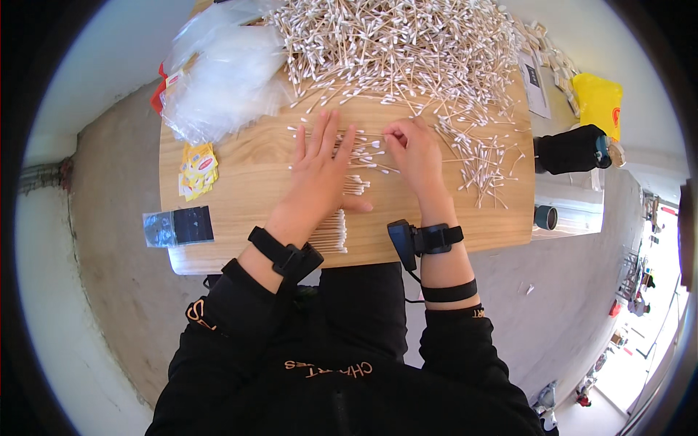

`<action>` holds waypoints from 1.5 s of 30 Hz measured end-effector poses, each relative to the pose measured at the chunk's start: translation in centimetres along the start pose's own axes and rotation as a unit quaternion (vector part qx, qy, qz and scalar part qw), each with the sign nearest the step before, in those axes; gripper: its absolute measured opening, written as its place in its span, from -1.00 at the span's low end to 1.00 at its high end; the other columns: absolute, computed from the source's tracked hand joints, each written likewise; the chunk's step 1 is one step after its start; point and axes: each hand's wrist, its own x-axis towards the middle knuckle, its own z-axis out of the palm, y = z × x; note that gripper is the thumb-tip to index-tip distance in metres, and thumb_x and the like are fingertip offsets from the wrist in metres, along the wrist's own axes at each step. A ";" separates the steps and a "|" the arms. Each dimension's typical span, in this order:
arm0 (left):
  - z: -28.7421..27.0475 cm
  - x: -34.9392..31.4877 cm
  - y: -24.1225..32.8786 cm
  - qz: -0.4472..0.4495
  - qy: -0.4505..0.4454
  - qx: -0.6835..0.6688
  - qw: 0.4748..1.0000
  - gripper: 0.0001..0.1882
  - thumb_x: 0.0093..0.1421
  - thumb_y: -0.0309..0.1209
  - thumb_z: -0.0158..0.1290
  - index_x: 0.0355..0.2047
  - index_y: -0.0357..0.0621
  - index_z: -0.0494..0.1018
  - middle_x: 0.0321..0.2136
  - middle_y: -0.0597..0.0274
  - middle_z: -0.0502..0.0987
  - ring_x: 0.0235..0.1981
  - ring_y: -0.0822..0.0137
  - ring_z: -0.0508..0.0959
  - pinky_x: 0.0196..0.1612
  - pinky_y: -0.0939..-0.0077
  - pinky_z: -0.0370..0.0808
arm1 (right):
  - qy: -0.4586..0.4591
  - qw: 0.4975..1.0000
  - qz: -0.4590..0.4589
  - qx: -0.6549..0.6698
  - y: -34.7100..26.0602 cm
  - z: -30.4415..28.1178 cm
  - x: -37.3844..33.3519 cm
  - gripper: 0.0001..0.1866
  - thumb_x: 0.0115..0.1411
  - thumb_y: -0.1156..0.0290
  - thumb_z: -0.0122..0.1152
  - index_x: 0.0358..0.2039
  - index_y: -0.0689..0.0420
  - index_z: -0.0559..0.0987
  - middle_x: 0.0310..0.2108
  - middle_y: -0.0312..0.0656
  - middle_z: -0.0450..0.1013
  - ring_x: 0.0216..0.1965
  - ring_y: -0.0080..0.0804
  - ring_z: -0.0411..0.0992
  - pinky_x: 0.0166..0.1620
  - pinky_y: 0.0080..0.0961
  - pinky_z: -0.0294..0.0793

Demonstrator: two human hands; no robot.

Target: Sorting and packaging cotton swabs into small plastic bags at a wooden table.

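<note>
My left hand lies flat with its fingers spread over a group of cotton swabs on the wooden table. Its thumb points right, just above a neat row of cotton swabs laid side by side near the front edge. My right hand is closed in a pinch to the right of that group, its fingertips on the end of a thin cotton swab. Part of the swabs under the left palm is hidden.
A big heap of loose cotton swabs covers the far side, trailing down the right. Clear plastic bags lie at the far left, above yellow labels and a dark packet. Beyond the right edge are a black-covered bottle and a yellow bag.
</note>
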 end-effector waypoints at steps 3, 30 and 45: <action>0.5 -0.6 -0.3 -0.012 -0.024 -0.033 0.999 0.39 -0.45 0.22 0.35 0.34 -0.14 -0.03 0.36 -0.09 -0.11 0.41 0.07 -0.19 0.36 -0.07 -0.27 | -0.028 1.000 -0.002 0.011 -0.1 0.1 0.0 -0.94 0.06 0.45 0.24 -0.41 0.01 0.59 -0.42 -0.24 0.41 -0.42 -0.29 0.47 -0.35 -0.38 0.44; -0.7 -1.2 -0.9 -0.015 -0.030 0.010 0.999 0.33 -0.27 0.30 0.22 0.34 -0.25 -0.10 0.38 0.02 -0.13 0.41 0.15 -0.15 0.37 0.00 -0.25 | 0.136 0.931 0.042 0.335 -1.9 3.9 -2.7 -0.46 0.41 0.08 -0.35 0.18 0.23 0.28 0.08 -0.02 0.16 0.11 -0.21 0.16 0.20 -0.34 0.12; -1.1 -0.9 -0.5 -0.004 -0.031 0.062 0.998 0.30 -0.22 0.31 0.18 0.34 -0.28 -0.11 0.38 0.06 -0.13 0.41 0.20 -0.18 0.39 0.05 -0.25 | 0.129 0.832 0.038 0.538 -1.6 5.6 -1.9 -0.33 0.41 0.00 -0.41 0.25 0.36 0.10 0.25 0.06 0.08 0.33 -0.19 -0.02 0.36 -0.30 -0.10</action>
